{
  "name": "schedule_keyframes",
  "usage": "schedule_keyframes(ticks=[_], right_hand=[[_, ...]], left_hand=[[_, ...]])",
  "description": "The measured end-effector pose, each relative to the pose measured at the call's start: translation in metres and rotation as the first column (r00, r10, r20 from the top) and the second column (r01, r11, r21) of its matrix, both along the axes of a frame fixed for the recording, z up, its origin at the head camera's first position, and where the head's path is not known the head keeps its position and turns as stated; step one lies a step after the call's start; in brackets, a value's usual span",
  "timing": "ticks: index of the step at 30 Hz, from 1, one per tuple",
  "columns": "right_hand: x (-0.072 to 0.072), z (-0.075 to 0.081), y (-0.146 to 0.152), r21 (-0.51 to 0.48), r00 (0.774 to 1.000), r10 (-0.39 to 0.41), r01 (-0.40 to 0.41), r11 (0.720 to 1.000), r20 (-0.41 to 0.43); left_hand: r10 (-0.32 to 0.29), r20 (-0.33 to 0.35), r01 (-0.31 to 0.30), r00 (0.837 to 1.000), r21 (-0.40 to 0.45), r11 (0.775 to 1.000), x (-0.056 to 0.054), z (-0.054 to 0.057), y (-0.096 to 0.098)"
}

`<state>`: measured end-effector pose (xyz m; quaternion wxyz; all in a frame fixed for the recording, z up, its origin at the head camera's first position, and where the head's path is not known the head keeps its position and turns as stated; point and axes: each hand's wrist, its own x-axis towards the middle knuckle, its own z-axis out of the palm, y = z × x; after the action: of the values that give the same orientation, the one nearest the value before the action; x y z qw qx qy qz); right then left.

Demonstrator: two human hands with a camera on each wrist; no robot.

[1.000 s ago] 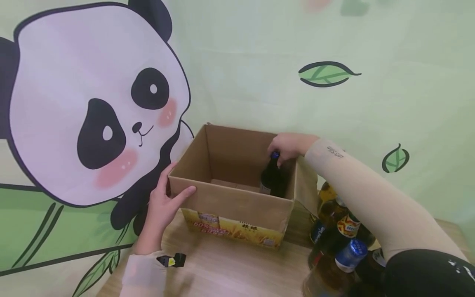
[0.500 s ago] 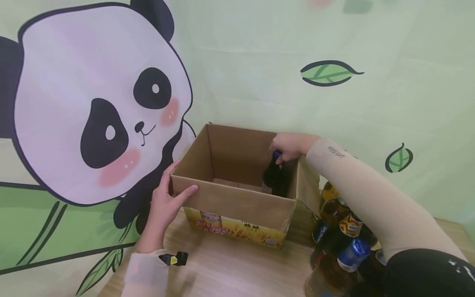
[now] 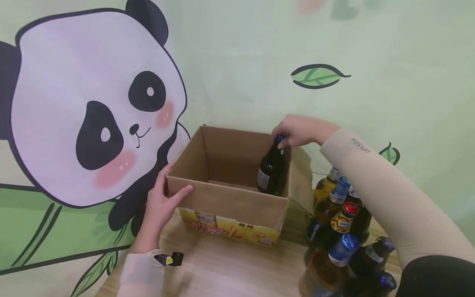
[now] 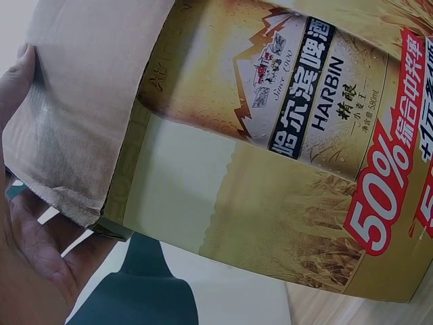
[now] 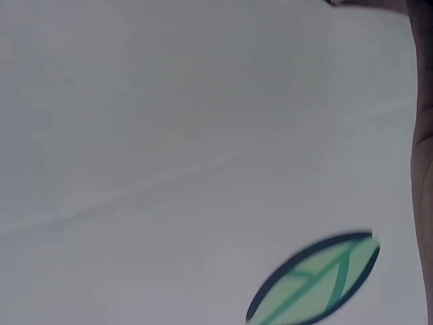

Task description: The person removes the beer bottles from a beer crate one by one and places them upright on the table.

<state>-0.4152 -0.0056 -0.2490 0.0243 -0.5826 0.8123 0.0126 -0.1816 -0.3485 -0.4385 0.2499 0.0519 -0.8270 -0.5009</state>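
An open cardboard box [image 3: 226,200] with a yellow printed beer label on its front stands on the table. My left hand [image 3: 161,206] holds its near left corner, thumb on the front wall and fingers round the left side. In the left wrist view the thumb and fingers lie on either side of the cardboard. At the box's right end, my right hand [image 3: 298,130] grips a dark beer bottle [image 3: 272,171] by the neck, just under its blue cap. The bottle is nearly upright inside the box; its base is hidden by the front wall.
Several beer bottles [image 3: 341,222] with blue and red caps stand close together on the wooden table [image 3: 222,268], right of the box. A side flap [image 3: 302,173] hangs outward toward them. A panda-printed backdrop [image 3: 241,62] rises behind.
My right hand has moved up with the dark bottle, and more of the bottle and its label shows above the front wall. The left hand keeps its hold on the box.
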Motion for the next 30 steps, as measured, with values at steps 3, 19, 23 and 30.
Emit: schedule_keyframes(ticks=[3,19,23,30], right_hand=[[0.005,0.015,0.010,-0.067,1.000,-0.028,0.028,0.997,-0.003],[0.072,0.155,0.072,-0.302,0.945,-0.274,0.213,0.929,-0.179],[0.086,0.183,0.104,-0.388,0.896,-0.384,0.280,0.878,-0.222],[0.099,0.201,0.179,-0.505,0.847,-0.499,0.353,0.787,-0.185]], left_hand=[[-0.012,0.006,0.012,1.000,0.006,1.000,-0.003,-0.001,-0.001],[-0.022,0.023,0.023,0.999,-0.006,1.000,-0.015,-0.002,-0.005],[-0.004,0.017,0.004,1.000,-0.015,1.000,-0.015,-0.001,-0.011],[0.004,0.011,-0.004,1.000,0.000,1.000,-0.018,0.004,-0.016]])
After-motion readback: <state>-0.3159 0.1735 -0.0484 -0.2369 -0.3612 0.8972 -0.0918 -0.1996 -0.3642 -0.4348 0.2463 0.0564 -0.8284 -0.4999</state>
